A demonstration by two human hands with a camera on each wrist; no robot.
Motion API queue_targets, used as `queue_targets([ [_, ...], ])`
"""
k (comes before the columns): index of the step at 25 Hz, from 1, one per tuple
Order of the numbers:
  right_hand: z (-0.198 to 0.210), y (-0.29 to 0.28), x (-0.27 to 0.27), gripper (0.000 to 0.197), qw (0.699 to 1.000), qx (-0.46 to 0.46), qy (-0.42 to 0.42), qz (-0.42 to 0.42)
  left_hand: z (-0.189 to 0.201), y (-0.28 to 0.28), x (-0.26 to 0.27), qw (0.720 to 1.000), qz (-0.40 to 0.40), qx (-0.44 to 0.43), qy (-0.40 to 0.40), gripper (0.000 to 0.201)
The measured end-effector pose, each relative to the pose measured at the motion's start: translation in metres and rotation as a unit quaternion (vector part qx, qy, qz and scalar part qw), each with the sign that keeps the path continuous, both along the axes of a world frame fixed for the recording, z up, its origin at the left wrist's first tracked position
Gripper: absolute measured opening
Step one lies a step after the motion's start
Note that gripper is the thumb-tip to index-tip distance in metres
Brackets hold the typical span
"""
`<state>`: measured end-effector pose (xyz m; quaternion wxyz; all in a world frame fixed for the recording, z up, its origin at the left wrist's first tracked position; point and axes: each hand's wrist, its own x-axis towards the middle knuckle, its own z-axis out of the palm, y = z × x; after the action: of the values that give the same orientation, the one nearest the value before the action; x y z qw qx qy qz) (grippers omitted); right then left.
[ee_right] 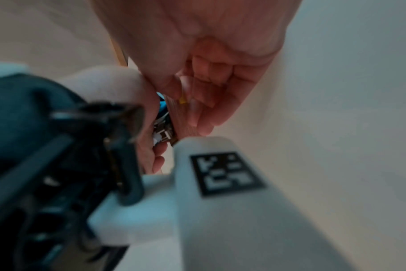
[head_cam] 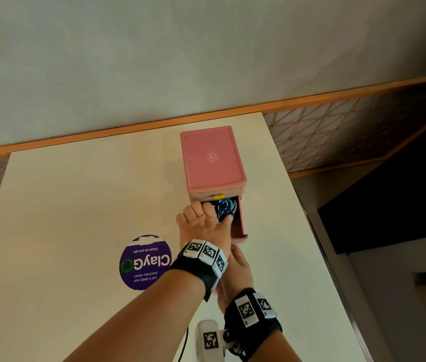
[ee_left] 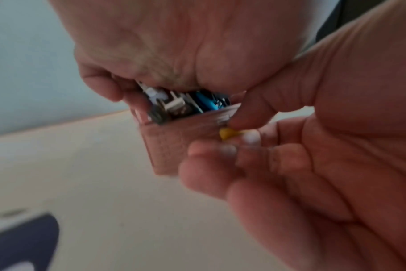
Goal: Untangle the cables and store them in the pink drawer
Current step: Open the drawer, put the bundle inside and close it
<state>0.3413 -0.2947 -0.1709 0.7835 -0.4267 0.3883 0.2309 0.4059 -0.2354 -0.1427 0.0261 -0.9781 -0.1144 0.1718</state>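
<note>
A pink drawer unit (head_cam: 211, 158) stands on the white table (head_cam: 76, 205). Its lower drawer (head_cam: 240, 223) is pulled out toward me, with coiled blue and black cables (head_cam: 226, 207) inside. My left hand (head_cam: 215, 212) reaches down into the drawer, fingers and thumb curled over the cables (ee_left: 204, 102). My right hand (head_cam: 238, 259) sits lower, at the drawer front (ee_left: 174, 144). Its thumb is on the rim and its fingers pinch the yellow handle (ee_left: 227, 133). In the head view the left wrist hides the right fingers.
The yellow tab (head_cam: 219, 196) of the shut upper drawer shows just above the open one. A round purple ClayGo sticker (head_cam: 145, 262) lies on the table left of my arms. The table's right edge runs close beside the drawer unit. A wooden rail (head_cam: 128, 129) borders the far side.
</note>
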Motion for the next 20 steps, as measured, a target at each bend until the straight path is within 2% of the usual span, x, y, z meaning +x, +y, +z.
queue_targets([
  [2,-0.001,0.0,0.002,0.009,1.0,-0.001,0.002,-0.007,-0.006,0.001,0.0,1.0,0.002,-0.018,-0.018,0.066],
  [4,-0.002,-0.001,0.002,0.016,1.0,-0.004,-0.001,-0.008,-0.006,0.004,-0.003,0.997,-0.001,-0.055,-0.058,0.068],
  [7,0.002,-0.002,0.004,0.016,1.0,-0.004,-0.001,-0.013,-0.01,0.021,-0.017,0.976,-0.048,-0.156,-0.146,0.051],
  [10,0.002,-0.003,0.005,0.019,1.0,0.003,-0.007,-0.018,-0.013,0.044,-0.027,0.953,-0.135,-0.21,-0.169,0.04],
  [12,0.002,-0.003,0.006,0.016,1.0,0.002,-0.011,-0.022,-0.014,0.055,-0.033,0.949,-0.192,-0.192,-0.161,0.042],
  [17,0.001,-0.002,0.005,0.014,1.0,-0.006,-0.013,-0.023,-0.017,0.073,-0.047,0.93,-0.338,-0.097,-0.103,0.073],
  [20,-0.002,-0.002,0.006,0.013,1.0,-0.006,-0.019,-0.022,-0.012,0.076,-0.03,0.908,-0.412,-0.035,-0.074,0.068],
])
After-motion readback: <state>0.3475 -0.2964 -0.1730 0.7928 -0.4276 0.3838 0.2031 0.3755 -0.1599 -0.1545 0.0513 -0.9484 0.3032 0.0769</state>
